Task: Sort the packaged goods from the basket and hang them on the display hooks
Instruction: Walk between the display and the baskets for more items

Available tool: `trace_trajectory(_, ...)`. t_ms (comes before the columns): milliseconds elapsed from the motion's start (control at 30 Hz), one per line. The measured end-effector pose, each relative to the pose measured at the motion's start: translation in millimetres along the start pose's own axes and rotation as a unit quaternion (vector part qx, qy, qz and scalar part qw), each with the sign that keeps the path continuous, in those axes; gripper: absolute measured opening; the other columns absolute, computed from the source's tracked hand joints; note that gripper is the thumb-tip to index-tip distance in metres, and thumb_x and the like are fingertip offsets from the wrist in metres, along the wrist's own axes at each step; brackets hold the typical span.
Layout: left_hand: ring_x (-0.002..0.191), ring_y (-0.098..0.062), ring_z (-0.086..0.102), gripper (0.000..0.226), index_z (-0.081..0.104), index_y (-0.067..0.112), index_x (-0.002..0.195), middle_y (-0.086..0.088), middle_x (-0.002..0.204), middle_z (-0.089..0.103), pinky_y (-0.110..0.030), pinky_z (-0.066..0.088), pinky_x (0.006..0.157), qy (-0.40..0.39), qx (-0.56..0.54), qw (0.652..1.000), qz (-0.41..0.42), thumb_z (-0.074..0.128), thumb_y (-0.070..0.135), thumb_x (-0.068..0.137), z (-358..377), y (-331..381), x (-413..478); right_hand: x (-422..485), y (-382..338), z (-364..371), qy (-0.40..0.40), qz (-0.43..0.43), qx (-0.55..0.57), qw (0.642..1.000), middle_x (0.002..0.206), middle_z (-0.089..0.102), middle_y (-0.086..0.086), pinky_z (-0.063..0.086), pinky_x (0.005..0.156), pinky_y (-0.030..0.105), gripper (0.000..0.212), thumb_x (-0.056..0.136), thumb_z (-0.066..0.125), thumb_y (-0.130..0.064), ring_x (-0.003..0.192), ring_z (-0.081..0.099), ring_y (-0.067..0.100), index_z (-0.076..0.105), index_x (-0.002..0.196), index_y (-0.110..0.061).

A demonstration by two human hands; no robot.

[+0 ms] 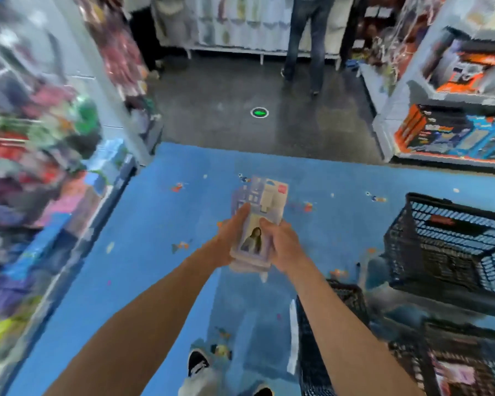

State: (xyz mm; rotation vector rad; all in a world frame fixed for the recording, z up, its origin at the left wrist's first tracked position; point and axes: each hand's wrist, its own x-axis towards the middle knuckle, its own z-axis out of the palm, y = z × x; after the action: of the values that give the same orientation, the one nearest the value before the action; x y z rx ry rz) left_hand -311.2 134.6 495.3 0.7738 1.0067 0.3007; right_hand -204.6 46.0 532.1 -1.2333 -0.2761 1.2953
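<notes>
Both my hands hold a small stack of pale lilac packaged goods [257, 212] over the blue floor at the frame's middle. My left hand [232, 238] grips the stack's left edge, thumb on top. My right hand [283, 244] grips the right edge, thumb across the front card, which shows a printed figure. A black mesh basket [452, 247] stands to the right on the floor. Another black basket [463, 364] with pink packages sits at the bottom right. The display of hanging goods [40, 167] fills the left side, blurred.
Shelves with boxed toys [455, 138] stand at the right. A person's legs in jeans [306, 44] are by a white rack at the far end of the aisle. A green floor marker [259, 112] lies on the grey floor. My shoes [200, 364] show at the bottom.
</notes>
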Motion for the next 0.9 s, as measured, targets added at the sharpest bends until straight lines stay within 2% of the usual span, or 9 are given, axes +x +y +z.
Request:
trace_trajectory(67,0.107,-0.033,0.072,0.1,0.07,0.009,0.128,-0.019,0.125,0.071,-0.043,0.06,0.086,0.096,-0.024,0.995,0.027,0.079,0.081,0.058,-74.2,20.9,-25.0,12.0,20.6,72.5,-0.06,0.02,-0.012,0.998,0.097,0.077,0.016,0.061,0.08,0.051,0.023,0.102,0.047,0.003,0.083,0.075,0.029,0.066,0.114,-0.002)
trace_trajectory(200,0.098,-0.03,0.076,0.089,0.075,0.011,0.117,-0.012,0.109,0.078,-0.048,0.059,0.095,0.215,-0.028,0.973,0.08,0.075,0.083,0.064,-185.1,61.2,-96.3,17.4,46.6,201.2,-0.169,0.045,-0.035,0.984,0.089,0.076,0.015,0.064,0.065,0.042,0.021,0.097,0.051,0.004,0.073,0.075,0.027,0.065,0.113,-0.002)
trace_trajectory(333,0.104,-0.025,0.072,0.061,0.063,0.013,0.133,-0.011,0.121,0.073,-0.039,0.058,0.089,0.227,-0.107,0.954,0.16,0.059,0.062,0.097,-292.0,95.5,-176.1,13.6,79.0,336.0,-0.258,0.072,-0.079,0.96,0.116,0.068,0.032,0.059,0.06,0.035,0.053,0.079,0.065,-0.016,0.087,0.067,0.035,0.06,0.127,0.006)
trace_trajectory(400,0.099,-0.024,0.074,0.05,0.067,0.014,0.129,-0.012,0.117,0.074,-0.039,0.058,0.088,0.222,-0.136,0.949,0.18,0.052,0.055,0.103,-333.5,112.1,-210.8,10.9,89.0,394.1,-0.298,0.084,-0.1,0.946,0.111,0.064,0.031,0.056,0.059,0.036,0.055,0.076,0.068,-0.021,0.085,0.062,0.036,0.061,0.124,0.005)
trace_trajectory(500,0.115,-0.03,0.07,0.072,0.068,0.024,0.131,-0.013,0.134,0.068,-0.054,0.053,0.104,0.3,-0.114,0.922,0.217,0.071,0.075,0.08,-399.2,138.9,-249.0,10.0,91.6,468.4,-0.359,0.085,-0.123,0.921,0.097,0.06,0.026,0.05,0.064,0.041,0.056,0.077,0.071,-0.023,0.077,0.059,0.036,0.058,0.12,0.01)
trace_trajectory(600,0.13,-0.034,0.06,0.094,0.06,0.03,0.143,-0.009,0.152,0.054,-0.056,0.049,0.107,0.345,-0.108,0.898,0.25,0.077,0.083,0.066,-497.0,148.6,-249.8,13.0,95.4,528.2,-0.39,0.069,-0.141,0.907,0.106,0.065,0.029,0.051,0.081,0.056,0.066,0.072,0.082,-0.034,0.09,0.065,0.043,0.065,0.121,0.006)
trace_trajectory(733,0.115,-0.029,0.071,0.076,0.07,0.025,0.131,-0.005,0.131,0.071,-0.045,0.058,0.094,0.355,-0.081,0.891,0.271,0.072,0.077,0.076,-474.6,191.5,-311.7,16.5,88.5,583.3,-0.44,0.068,-0.135,0.885,0.121,0.07,0.026,0.053,0.098,0.06,0.03,0.095,0.068,-0.017,0.11,0.067,0.045,0.069,0.122,-0.005)
trace_trajectory(800,0.104,-0.023,0.075,0.058,0.073,0.023,0.123,-0.003,0.117,0.077,-0.034,0.06,0.081,0.354,-0.082,0.884,0.292,0.066,0.068,0.086,-489.2,202.4,-311.9,29.3,83.6,605.7,-0.469,0.074,-0.138,0.869,0.121,0.07,0.024,0.053,0.097,0.057,0.031,0.097,0.065,-0.013,0.111,0.068,0.043,0.067,0.126,-0.005)
trace_trajectory(900,0.107,-0.024,0.074,0.074,0.074,0.022,0.124,-0.004,0.12,0.076,-0.04,0.059,0.094,0.376,-0.102,0.867,0.309,0.076,0.075,0.072,-506.7,222.4,-302.5,52.2,74.6,635.6,-0.491,0.079,-0.141,0.856,0.121,0.071,0.023,0.056,0.09,0.05,0.026,0.102,0.058,-0.011,0.108,0.07,0.04,0.066,0.126,-0.004)
